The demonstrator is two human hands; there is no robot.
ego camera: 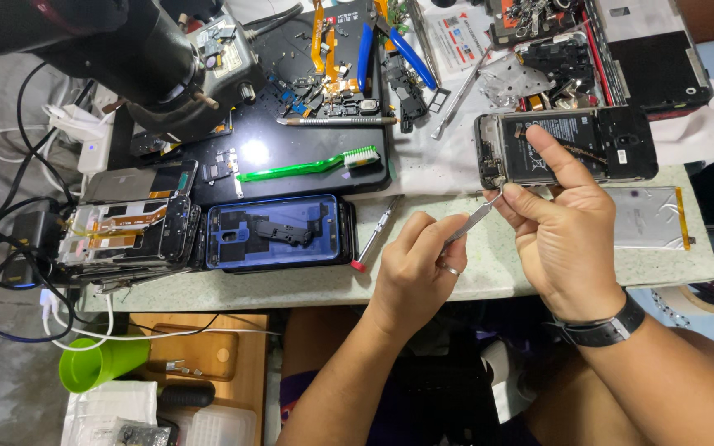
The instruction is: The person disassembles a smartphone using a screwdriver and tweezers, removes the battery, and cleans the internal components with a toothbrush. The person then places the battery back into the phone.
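Note:
An opened phone (613,140) with its back off and its dark battery showing lies at the right of the light worktop (456,272). My right hand (568,239), with a dark watch on the wrist, rests a finger on the battery and pinches the phone's lower left corner. My left hand (415,268), a ring on one finger, holds metal tweezers (474,219). Their tip touches that same corner of the phone, beside my right thumb.
A blue phone frame (278,231), a stack of opened phones (126,223), a green toothbrush (307,168) on a black mat, a red-tipped screwdriver (376,233), blue-handled pliers (411,54), a loose silver battery (650,216) and a microscope (126,49) with cables surround my hands.

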